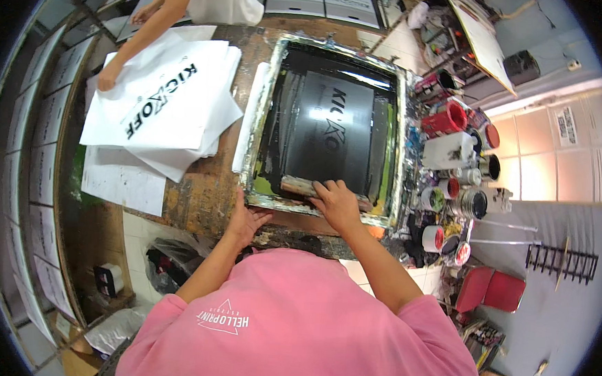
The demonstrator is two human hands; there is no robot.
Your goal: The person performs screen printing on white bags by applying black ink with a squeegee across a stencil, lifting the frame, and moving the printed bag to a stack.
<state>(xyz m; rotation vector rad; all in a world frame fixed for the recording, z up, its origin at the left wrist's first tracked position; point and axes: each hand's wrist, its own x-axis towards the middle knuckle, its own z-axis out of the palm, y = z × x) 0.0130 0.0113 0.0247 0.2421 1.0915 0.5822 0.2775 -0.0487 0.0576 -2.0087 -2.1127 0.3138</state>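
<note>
Right hand (336,202): fingers clenched on the squeegee (301,185), at the near edge of the screen frame (264,117).
Left hand (246,220): fingers released, palm flat on the tabletop (200,196) edge beside the frame's near corner.
Screen frame: lies flat on the tabletop; dark ink covers the mesh.
Progress: squeegee at the near end suggests a stroke finished or about to start; frame not lifted.
Printed white sheets (162,97): stacked left, handled by a co-worker's hand (108,76).
Ink pots (452,190): clustered right.

Bright overhead light glares off the glossy black screen (329,121); edges bow fisheye-round into dark, softly blurred corners.
</note>
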